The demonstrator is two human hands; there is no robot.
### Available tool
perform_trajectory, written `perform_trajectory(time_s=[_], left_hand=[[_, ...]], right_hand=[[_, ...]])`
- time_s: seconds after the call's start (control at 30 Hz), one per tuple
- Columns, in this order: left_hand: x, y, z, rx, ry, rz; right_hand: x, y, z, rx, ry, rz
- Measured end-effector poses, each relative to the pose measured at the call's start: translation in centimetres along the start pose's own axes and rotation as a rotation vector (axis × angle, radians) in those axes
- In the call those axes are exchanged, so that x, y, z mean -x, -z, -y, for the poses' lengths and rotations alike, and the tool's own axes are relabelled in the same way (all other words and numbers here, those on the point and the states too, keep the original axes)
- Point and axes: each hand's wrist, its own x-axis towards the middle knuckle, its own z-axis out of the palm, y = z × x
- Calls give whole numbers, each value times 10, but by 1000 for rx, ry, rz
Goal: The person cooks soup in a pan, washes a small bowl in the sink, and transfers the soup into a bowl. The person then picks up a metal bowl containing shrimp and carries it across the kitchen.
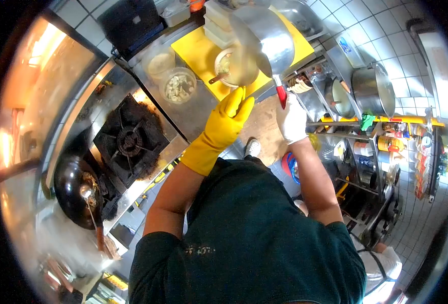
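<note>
My right hand (pixel 291 120), in a white glove, is closed around the red handle (pixel 281 96) of a metal utensil. Its upper part blurs into a shiny rounded metal surface (pixel 277 40), so its exact kind is unclear. My left hand (pixel 226 121) wears a yellow rubber glove, fingers apart and pointing at a round bowl (pixel 223 63) with pale contents. A brown-handled tool (pixel 219 77) leans out of that bowl, and a blurred tan patch hides its right side. Whether my fingertips touch the bowl cannot be made out. Underneath lies a yellow cutting board (pixel 188 45).
Beside the board stands a clear tub of pale pieces (pixel 178 87). At left are a black gas burner (pixel 129 141) and a wok (pixel 74 185) with a ladle in it. Shelves at right carry a large pot (pixel 373 91). Another person (pixel 378 266) is at lower right.
</note>
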Motion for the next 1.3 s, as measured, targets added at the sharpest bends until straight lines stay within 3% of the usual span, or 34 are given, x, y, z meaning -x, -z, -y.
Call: perform_trajectory(time_s=[0.13,0.47,0.6,0.73,1.07,1.3], left_hand=[[-6,-14,-12,-58,18,-77],[8,-86,-66,-137,161,0],[6,-83,-103,-124,212,10],[26,-75,-111,-238,127,119],[64,-54,-93,-367,75,162],[22,-80,-53,-325,105,59]], right_hand=[[-12,5,-18,-10,31,61],[-51,2,-66,-226,168,161],[-68,-6,-90,-140,278,174],[-79,2,-102,-158,378,162],[-97,5,-111,-167,548,100],[-93,23,-96,-82,448,184]])
